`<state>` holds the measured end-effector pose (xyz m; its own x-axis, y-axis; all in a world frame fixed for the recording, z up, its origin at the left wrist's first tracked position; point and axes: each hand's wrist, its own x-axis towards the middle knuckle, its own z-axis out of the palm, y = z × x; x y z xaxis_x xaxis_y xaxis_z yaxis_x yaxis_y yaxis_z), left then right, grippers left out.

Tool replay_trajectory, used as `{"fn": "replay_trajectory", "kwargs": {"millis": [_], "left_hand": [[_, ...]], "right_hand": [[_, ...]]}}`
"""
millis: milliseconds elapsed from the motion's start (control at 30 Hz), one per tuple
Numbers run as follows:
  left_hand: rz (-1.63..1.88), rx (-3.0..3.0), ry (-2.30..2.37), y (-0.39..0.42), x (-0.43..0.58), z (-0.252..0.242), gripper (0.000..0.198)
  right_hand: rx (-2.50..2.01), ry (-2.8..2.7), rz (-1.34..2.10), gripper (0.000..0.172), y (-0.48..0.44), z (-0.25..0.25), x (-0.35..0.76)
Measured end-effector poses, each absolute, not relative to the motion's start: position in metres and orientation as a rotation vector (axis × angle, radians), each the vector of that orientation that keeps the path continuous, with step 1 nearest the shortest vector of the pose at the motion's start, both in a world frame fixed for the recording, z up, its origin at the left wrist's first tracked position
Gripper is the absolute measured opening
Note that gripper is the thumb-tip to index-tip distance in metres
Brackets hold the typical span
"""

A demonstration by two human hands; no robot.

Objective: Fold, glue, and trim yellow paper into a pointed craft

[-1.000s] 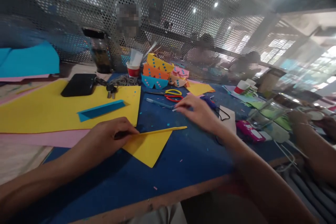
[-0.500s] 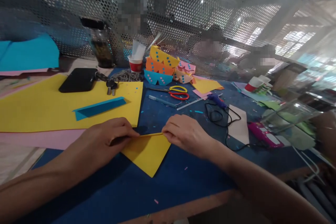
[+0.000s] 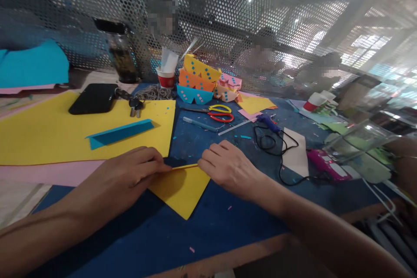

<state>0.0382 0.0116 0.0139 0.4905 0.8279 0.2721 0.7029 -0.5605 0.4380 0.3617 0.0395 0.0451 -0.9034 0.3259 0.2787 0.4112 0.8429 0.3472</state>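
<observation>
Head view — your left hand [image 3: 130, 178] and right hand [image 3: 228, 169] pinch the yellow paper [image 3: 182, 193] along its far fold; crease it evenly.

Nearest the body, the blue worktop [image 3: 215, 230] lies bare apart from paper scraps, so a hand can slide freely there below the small yellow sheet [image 3: 182, 191]. Beyond the right hand [image 3: 228, 167] a narrow bare strip runs up to the pen [image 3: 199, 124] and scissors [image 3: 219, 114]. To the right, the black cable [image 3: 276, 150] (looped, lying loose) and the glue gun [image 3: 269, 122] bar the way. To the left, the big yellow sheet [image 3: 48, 132] carries a folded blue strip [image 3: 119, 132], a phone [image 3: 93, 99] and keys [image 3: 134, 105]. The mesh screen [image 3: 228, 21] closes off the back.
</observation>
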Motion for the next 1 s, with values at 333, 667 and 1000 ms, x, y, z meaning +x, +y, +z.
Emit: {"fn": "replay_trajectory", "kwargs": {"millis": [333, 667, 1000], "left_hand": [[0.83, 2.74, 1.122, 0.01, 0.033, 0.003, 0.051], [0.842, 2.882, 1.067, 0.005, 0.042, 0.015, 0.047], [0.66, 2.979, 1.106, -0.002, 0.045, 0.019, 0.053]], "right_hand": [[-0.585, -2.878, -0.571, 0.024, 0.033, 0.053, 0.364], [-0.65, -2.874, -0.48, 0.024, 0.03, 0.051, 0.364], [-0.7, -2.887, -0.447, 0.022, 0.021, 0.051, 0.358]]}}
